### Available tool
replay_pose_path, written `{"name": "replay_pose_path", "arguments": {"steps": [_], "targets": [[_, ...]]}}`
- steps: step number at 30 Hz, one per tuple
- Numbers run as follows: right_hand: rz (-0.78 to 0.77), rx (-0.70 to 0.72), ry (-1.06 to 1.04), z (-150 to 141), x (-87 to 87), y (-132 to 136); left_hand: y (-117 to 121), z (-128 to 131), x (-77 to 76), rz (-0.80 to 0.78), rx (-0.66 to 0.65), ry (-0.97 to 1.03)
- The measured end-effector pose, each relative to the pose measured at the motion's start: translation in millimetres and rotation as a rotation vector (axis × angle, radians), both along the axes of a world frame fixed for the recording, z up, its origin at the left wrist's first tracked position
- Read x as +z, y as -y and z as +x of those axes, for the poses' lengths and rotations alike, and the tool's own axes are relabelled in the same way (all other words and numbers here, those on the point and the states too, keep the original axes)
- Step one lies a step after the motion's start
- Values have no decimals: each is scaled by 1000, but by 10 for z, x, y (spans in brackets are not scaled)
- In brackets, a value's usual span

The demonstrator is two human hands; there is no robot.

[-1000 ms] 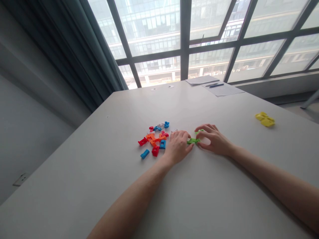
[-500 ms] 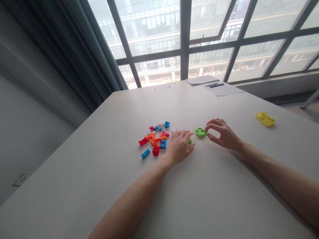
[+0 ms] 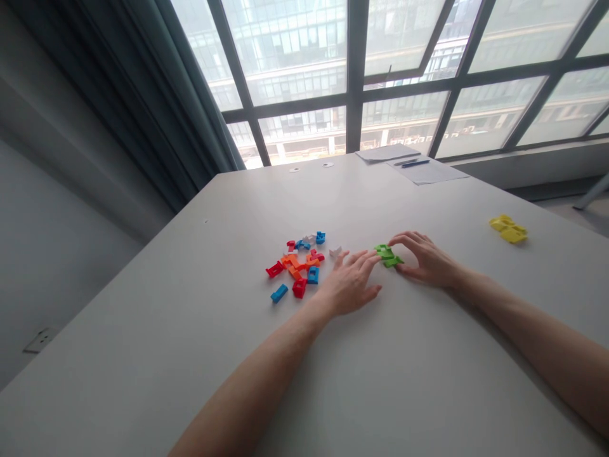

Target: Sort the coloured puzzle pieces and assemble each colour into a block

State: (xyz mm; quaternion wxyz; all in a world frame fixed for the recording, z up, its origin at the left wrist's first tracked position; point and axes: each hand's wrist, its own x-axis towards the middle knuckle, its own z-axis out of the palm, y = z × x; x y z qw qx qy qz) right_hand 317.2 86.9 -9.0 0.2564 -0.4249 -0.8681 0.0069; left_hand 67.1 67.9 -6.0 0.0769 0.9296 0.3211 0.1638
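Note:
Small green plastic building blocks lie in a little group on the white table between my two hands. My left hand rests palm down with its fingers stretched out. Its fingertips reach the left side of the green blocks. From the other side, my right hand has its thumb and index finger curved against the blocks' right edge. Beside the left fingers is a white block. Left of that hand lies a loose pile with orange blocks, a red block and a blue block.
Yellow blocks sit together at the right of the table. Paper sheets with a dark blue pen lie at the far edge, below the window. A dark curtain hangs at the left.
My left hand has moved slightly right, and the green block beside it now lies with the other green ones. My right thumb and index finger have come in closer around the group.

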Motion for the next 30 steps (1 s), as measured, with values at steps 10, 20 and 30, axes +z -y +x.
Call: {"name": "replay_pose_path", "arguments": {"steps": [10,20,30], "targets": [[-48,9,-5,-15,-90,-34,-5,15,11,-18,-22,-24],[-48,2,-38,-39,-93,-31,-8,15,10,-40,-23,-29],[-48,-8,-41,-43,-112,-42,-7,15,18,-43,-22,-35]]}}
